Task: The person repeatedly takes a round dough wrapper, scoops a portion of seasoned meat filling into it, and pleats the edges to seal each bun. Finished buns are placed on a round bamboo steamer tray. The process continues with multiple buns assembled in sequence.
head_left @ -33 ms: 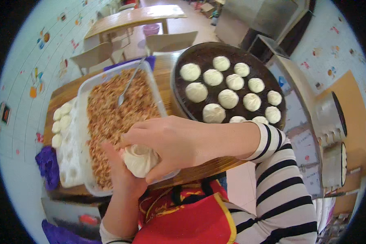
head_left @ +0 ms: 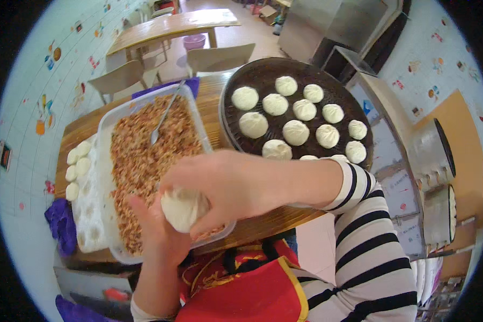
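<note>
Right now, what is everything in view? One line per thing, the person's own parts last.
Filled white dough bun: one, between both hands.
Clear plastic tub of brown minced filling: one, centre table.
Metal spoon: one, in the filling.
Round dark steamer tray: one, right.
Shaped white buns: about twelve, on the tray.
Small white dough pieces: several, left on a floured board.
Purple cloth: one, left edge.
Left hand: under the bun.
Right hand: pinching its top.

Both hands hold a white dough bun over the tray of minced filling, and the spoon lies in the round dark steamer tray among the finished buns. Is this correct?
Not quite. In the head view the spoon lies in the tray of minced filling, not in the round dark steamer tray. The rest holds: left hand and right hand hold the white dough bun over the filling.
</note>
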A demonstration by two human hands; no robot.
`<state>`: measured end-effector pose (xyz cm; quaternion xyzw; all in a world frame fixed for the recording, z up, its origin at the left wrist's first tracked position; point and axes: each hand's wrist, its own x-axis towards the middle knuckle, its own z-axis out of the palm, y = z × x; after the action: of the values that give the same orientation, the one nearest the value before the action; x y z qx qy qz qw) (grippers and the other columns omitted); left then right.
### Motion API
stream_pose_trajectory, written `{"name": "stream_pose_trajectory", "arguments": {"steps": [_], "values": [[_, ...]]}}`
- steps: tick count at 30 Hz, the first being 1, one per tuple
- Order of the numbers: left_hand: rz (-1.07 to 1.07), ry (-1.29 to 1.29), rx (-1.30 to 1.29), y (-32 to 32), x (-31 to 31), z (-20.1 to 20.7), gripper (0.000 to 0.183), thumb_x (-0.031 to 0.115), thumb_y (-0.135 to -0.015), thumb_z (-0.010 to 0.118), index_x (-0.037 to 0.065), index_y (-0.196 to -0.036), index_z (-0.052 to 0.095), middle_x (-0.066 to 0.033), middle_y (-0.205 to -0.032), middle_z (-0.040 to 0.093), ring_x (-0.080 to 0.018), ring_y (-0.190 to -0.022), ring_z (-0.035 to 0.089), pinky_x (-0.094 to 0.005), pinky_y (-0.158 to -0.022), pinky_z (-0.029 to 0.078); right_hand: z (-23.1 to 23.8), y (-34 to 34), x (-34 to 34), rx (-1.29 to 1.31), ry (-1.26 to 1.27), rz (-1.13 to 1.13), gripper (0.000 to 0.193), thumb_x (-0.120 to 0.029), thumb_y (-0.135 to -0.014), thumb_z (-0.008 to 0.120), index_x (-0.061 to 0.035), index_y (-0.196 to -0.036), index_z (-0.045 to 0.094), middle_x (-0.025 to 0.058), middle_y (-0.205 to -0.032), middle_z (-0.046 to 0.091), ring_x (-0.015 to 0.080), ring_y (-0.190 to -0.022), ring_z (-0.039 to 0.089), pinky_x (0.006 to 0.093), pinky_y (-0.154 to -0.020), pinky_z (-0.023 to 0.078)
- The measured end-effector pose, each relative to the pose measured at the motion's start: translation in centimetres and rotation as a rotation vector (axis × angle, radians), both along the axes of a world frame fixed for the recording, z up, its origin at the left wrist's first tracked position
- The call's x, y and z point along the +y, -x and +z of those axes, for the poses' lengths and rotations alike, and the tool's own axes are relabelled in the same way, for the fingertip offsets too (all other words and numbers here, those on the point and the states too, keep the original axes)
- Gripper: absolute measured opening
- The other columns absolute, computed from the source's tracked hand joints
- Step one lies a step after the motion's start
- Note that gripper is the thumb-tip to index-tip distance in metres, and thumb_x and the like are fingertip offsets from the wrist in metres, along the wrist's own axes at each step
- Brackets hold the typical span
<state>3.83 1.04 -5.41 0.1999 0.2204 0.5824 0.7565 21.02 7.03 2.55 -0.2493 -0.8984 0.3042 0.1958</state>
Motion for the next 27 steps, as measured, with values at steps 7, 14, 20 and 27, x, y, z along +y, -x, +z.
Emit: {"name": "stream_pose_trajectory", "arguments": {"steps": [7,14,20,27], "values": [[0.593,-0.129,0.863,6.0,-1.4,-1.0,0.045,0.037,-0.096,0.042,-0.002,-0.114,0.052,-0.0131,-0.101,0.06,-0.0234,-0.088,0.06,-0.0369,-0.082,0.049,1.3,-12.0,14.2,-0.016,-0.116,-0.513,0.054,-0.028,-0.067,0.077,-0.0048,-0.114,0.063,0.0145,-0.104,0.066,0.0215,-0.09,0.065,0.0325,-0.078,0.052],[0.812,-0.293,1.094,6.7,-3.7,-4.6,0.037,0.026,-0.1,0.032,-0.003,-0.09,0.053,-0.0112,-0.083,0.056,-0.0182,-0.068,0.057,-0.0278,-0.064,0.048,-5.9,-17.1,25.5,-0.435,0.131,-0.685,0.053,-0.015,-0.066,0.078,-0.007,-0.115,0.062,0.015,-0.109,0.063,0.0204,-0.078,0.064,0.0309,-0.061,0.054],[0.751,-0.232,1.184,6.4,-3.4,-3.6,0.037,0.029,-0.1,0.034,-0.001,-0.09,0.053,-0.0104,-0.078,0.057,-0.0183,-0.065,0.056,-0.029,-0.062,0.048,-10.2,-15.0,26.3,-0.646,-0.214,-0.585,0.066,-0.016,-0.059,0.078,-0.0109,-0.122,0.058,0.0178,-0.11,0.062,0.0278,-0.093,0.063,0.0362,-0.082,0.05],[0.768,-0.234,1.141,6.6,-3.7,-4.5,0.042,0.032,-0.1,0.032,-0.001,-0.088,0.054,-0.0108,-0.076,0.057,-0.018,-0.062,0.055,-0.0288,-0.06,0.047,-8.9,-16.6,26.3,-0.513,0.0,-0.582,0.07,-0.014,-0.061,0.076,-0.008,-0.126,0.052,0.0181,-0.122,0.053,0.0319,-0.109,0.054,0.0379,-0.091,0.044]]}}
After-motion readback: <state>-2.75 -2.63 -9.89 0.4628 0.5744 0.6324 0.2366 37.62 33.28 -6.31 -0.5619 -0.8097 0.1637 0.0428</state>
